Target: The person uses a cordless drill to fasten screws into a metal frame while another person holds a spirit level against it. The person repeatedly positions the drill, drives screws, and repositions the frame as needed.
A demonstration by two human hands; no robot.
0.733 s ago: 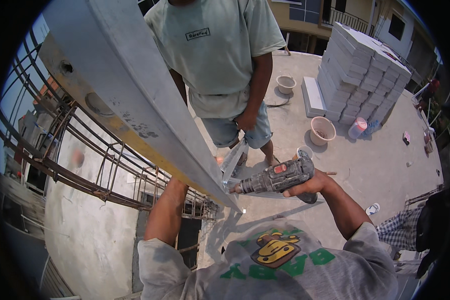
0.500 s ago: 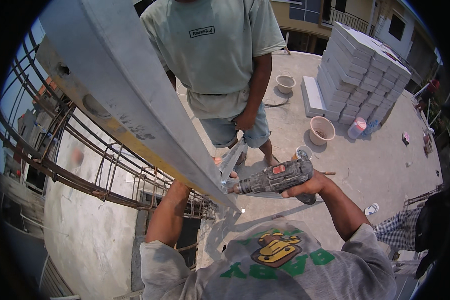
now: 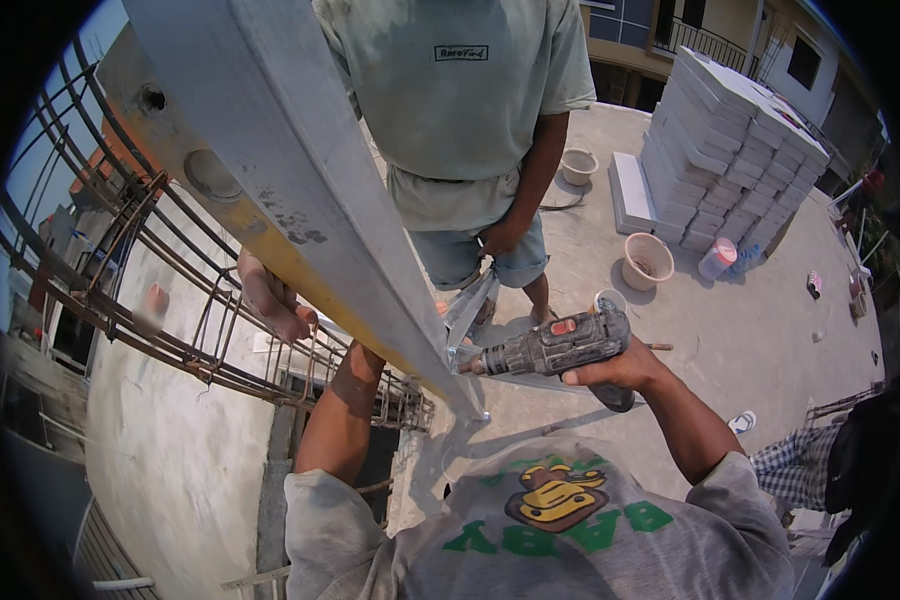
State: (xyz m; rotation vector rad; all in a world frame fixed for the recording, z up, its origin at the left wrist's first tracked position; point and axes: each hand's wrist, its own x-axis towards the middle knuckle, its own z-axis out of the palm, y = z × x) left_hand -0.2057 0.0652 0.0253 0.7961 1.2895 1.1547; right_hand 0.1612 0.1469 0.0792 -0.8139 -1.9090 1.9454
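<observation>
gripping grimy grey drill (image 3: 555, 348) in right hand (image 3: 620, 370); left hand (image 3: 275, 300) fingers unclear behind beam (image 3: 300, 190).

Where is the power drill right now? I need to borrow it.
Head view, just right of centre: the power drill is in the right hand, tip against the grey metal beam.

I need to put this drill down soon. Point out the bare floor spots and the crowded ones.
Bare concrete floor lies open to the right of the drill, between the pink bucket and the sandal. More lies below the block stack. It is crowded around the steel beam, the rebar cage and the standing person's feet.
</observation>
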